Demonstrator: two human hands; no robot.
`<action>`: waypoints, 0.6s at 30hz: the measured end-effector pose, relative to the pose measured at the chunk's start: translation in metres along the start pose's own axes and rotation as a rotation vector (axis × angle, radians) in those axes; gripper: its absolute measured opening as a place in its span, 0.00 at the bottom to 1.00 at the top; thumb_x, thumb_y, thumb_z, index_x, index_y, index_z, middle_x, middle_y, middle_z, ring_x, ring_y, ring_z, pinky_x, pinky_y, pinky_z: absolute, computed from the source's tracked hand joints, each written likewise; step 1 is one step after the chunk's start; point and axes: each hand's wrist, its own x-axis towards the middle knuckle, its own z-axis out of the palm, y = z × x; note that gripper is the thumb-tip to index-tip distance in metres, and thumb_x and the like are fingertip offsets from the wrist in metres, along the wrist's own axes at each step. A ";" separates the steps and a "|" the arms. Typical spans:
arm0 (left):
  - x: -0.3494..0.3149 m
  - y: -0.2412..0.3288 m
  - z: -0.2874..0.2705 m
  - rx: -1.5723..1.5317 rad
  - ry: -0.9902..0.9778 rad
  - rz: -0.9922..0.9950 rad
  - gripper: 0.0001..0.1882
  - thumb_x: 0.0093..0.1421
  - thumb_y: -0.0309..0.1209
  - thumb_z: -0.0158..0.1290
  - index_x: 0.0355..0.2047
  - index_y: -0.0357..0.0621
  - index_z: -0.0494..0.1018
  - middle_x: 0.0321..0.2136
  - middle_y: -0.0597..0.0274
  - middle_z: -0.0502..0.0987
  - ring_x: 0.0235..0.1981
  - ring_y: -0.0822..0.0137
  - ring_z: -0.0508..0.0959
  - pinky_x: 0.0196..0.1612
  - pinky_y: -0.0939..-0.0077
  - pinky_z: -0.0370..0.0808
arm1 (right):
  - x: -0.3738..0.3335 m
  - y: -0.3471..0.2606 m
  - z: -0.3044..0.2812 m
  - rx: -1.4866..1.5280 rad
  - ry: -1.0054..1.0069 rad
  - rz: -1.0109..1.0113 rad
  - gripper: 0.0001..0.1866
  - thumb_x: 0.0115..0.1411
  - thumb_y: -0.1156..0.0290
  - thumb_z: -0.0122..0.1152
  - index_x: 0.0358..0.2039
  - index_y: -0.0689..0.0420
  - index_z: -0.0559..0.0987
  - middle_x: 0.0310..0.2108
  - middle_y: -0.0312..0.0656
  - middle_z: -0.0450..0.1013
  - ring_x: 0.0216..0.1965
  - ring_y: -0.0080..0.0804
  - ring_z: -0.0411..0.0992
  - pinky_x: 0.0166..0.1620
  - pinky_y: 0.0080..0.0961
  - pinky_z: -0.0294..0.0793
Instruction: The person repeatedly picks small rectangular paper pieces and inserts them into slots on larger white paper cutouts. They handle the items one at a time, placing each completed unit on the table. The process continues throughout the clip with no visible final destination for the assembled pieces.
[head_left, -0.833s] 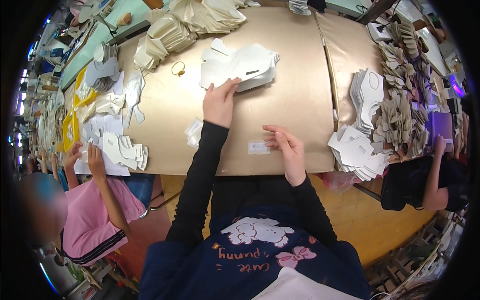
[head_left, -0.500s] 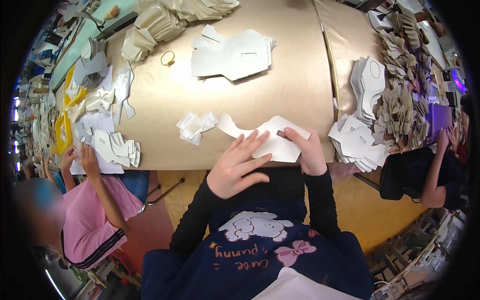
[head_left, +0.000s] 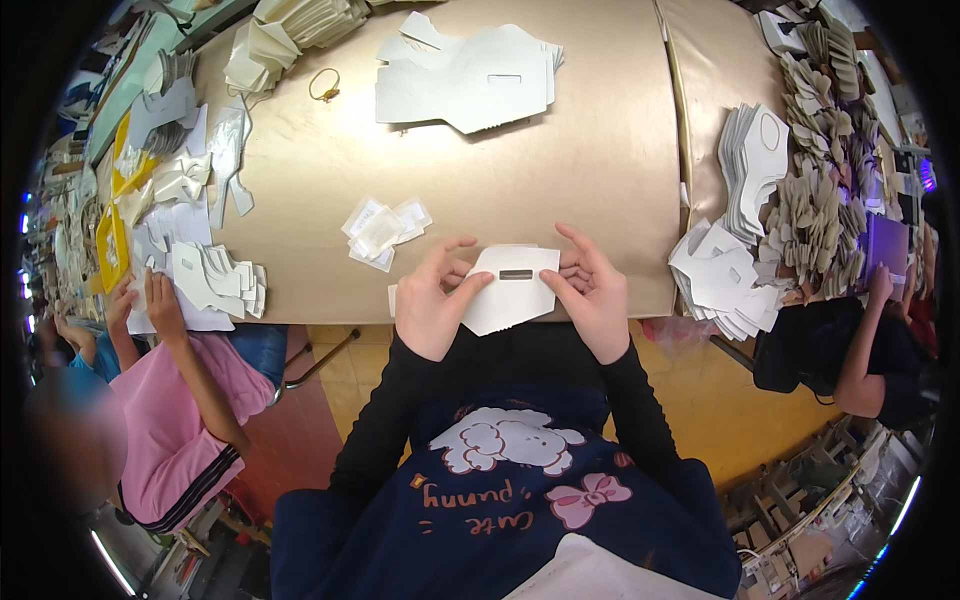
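A white cut panel point(head_left: 510, 305) with a small rectangular slot is held up at the table's front edge, slot toward its far side. My left hand point(head_left: 430, 300) pinches it by the left side, thumb on top and fingers beneath. My right hand point(head_left: 597, 298) grips the right side, its thumb close to the slot and its index finger raised. A pale strip shows to the left of my left hand; whether it belongs to the panel I cannot tell. Beyond my left hand lie several small translucent white pieces point(head_left: 385, 232). Farther off rests a stack of similar slotted panels point(head_left: 450, 85).
More white panels lie in piles at the right point(head_left: 715, 270) and beyond them point(head_left: 755, 165). To the left, a co-worker in a pink shirt point(head_left: 190, 410) works beside a fanned pile point(head_left: 215, 285) and yellow trays point(head_left: 110, 245). A yellow band point(head_left: 324, 86) lies on the gold tabletop point(head_left: 580, 170).
My left hand has gone from lying spread over the panel to pinching its left side. The panel has turned, its slot now level between both thumbs. The whole view has shifted slightly.
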 end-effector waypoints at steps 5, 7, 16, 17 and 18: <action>0.009 -0.003 0.007 0.134 0.063 0.148 0.08 0.59 0.29 0.62 0.35 0.39 0.77 0.29 0.55 0.82 0.31 0.59 0.83 0.36 0.70 0.77 | 0.006 -0.003 -0.002 -0.431 -0.036 -0.196 0.10 0.57 0.82 0.67 0.40 0.64 0.81 0.30 0.40 0.77 0.28 0.20 0.73 0.33 0.17 0.73; 0.011 -0.005 0.007 0.162 0.059 0.185 0.07 0.59 0.28 0.62 0.35 0.39 0.77 0.30 0.56 0.81 0.32 0.58 0.82 0.37 0.69 0.76 | 0.009 -0.003 -0.001 -0.462 -0.016 -0.213 0.08 0.56 0.81 0.68 0.37 0.64 0.82 0.28 0.39 0.76 0.26 0.21 0.72 0.31 0.17 0.72; 0.009 -0.008 0.008 0.191 0.058 0.132 0.09 0.57 0.28 0.63 0.37 0.39 0.79 0.33 0.57 0.80 0.32 0.59 0.79 0.37 0.70 0.75 | 0.020 -0.006 -0.004 -0.503 -0.056 -0.266 0.09 0.55 0.79 0.69 0.38 0.62 0.83 0.28 0.40 0.74 0.22 0.24 0.70 0.27 0.19 0.69; 0.009 -0.007 0.009 0.188 0.064 0.132 0.09 0.57 0.27 0.63 0.37 0.39 0.79 0.33 0.57 0.80 0.32 0.59 0.79 0.37 0.70 0.75 | 0.020 -0.007 -0.005 -0.507 -0.068 -0.268 0.09 0.55 0.79 0.69 0.38 0.62 0.83 0.28 0.40 0.74 0.22 0.23 0.69 0.26 0.19 0.68; 0.009 -0.007 0.009 0.182 0.065 0.120 0.09 0.57 0.27 0.63 0.37 0.39 0.79 0.33 0.57 0.80 0.32 0.59 0.79 0.37 0.70 0.75 | 0.020 -0.007 -0.005 -0.510 -0.071 -0.250 0.10 0.54 0.80 0.69 0.38 0.62 0.83 0.27 0.39 0.73 0.22 0.22 0.69 0.26 0.18 0.68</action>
